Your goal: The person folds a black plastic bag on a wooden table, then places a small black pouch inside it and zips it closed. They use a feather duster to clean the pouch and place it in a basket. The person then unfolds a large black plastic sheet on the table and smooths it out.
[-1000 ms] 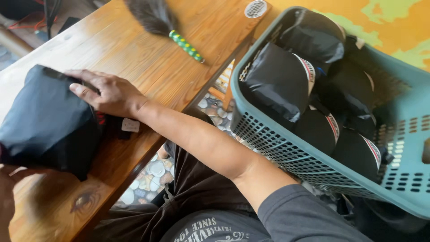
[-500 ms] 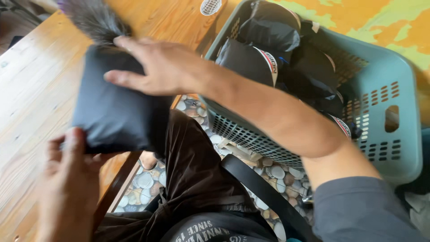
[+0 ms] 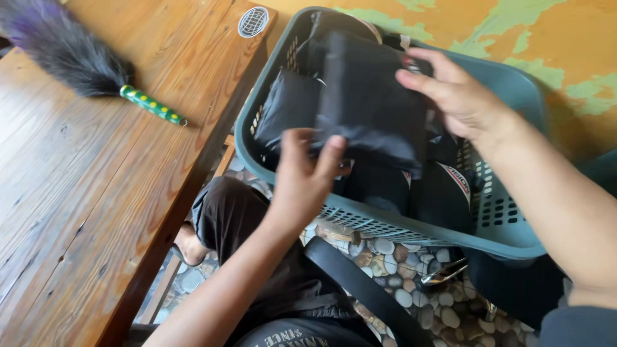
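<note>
Bundle (image 3: 369, 103) moved from table (image 3: 83, 212) over basket (image 3: 501, 231).

bare forearms, a dark grey sleeve (image 3: 578, 324) at the right arm, dark trousers (image 3: 244, 218).

One head-worn camera looks steeply down, close over the basket (image 3: 514, 231) and table (image 3: 96, 212).

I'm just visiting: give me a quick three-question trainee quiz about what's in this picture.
1. True or false: both hands grip the black folded bundle.
2. The bundle is over: A the wooden table, B the teal basket, C the pebble floor.
3. What lies on the table?

Key: 1 true, left hand and right hand. 2 B. 3 A feather duster.
</note>
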